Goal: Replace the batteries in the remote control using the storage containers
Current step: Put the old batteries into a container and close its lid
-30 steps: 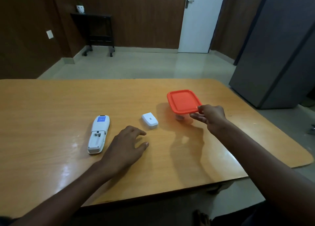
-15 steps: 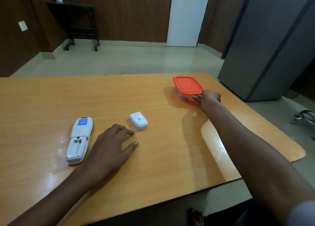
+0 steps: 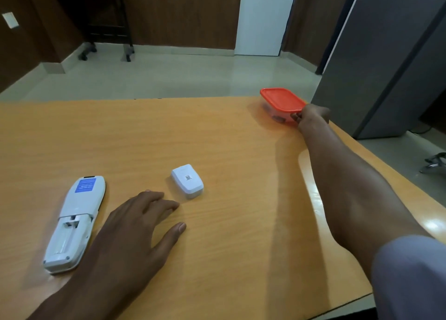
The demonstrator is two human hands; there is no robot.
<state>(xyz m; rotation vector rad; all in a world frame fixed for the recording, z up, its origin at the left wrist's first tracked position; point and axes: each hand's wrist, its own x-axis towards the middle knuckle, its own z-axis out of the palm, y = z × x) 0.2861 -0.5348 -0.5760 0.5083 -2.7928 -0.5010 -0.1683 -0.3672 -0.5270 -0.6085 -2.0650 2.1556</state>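
1. Judging progress: we see the remote (image 3: 74, 223) lying face down on the table (image 3: 229, 151) with its battery bay uncovered and, as far as we can tell, no cells in it. The battery cover (image 3: 187, 181) lies apart, just beyond our left fingertips.
2. Done, we judge: cover off, old cells out. Left: fetch fresh cells, seat them, refit the cover.
3. Right hand (image 3: 311, 117) is stretched to the far right table corner, fingers closed on the near edge of the container (image 3: 281, 104), whose red lid is on. Dark shapes show through its clear wall; we cannot identify them.
4. Left hand (image 3: 135, 225) rests flat and empty on the table, fingers spread, beside the remote.
5. Versus the earlier frames: the container sat nearer the table's middle a second ago and now stands at the far corner, our right arm extended with it. Remote, cover and left hand keep their places.
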